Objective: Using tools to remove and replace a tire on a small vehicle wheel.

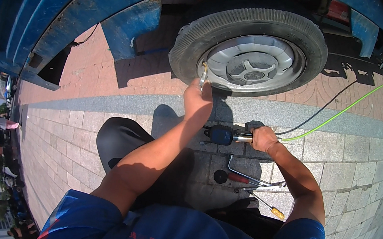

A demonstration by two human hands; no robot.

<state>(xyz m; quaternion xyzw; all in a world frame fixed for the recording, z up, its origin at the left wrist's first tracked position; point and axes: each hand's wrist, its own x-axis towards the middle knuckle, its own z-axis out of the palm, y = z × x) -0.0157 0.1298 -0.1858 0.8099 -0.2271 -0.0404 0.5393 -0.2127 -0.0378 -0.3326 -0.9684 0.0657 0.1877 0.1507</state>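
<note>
A black tyre (188, 45) on a silver wheel (288, 59) stands in front of me under a blue vehicle body. My left hand (198, 100) reaches to the lower left of the wheel, its fingers closed round a metal air chuck (203, 78). The brass-coloured end of the chuck meets the wheel's rim at the valve; the exact joint is too small to make out. Lower and to the right, my right hand (264, 139) grips the handle of a tyre inflator (221, 135) with a dark gauge. A bright green hose (332, 112) runs from it toward the upper right.
On the paving below the inflator lie an L-shaped wrench (230, 162), a red-handled tool (238, 178), a yellow-handled screwdriver (277, 213) and a round black piece (220, 176). A blue mud flap (129, 25) hangs left of the tyre. My bent knee (117, 141) is beside my left forearm.
</note>
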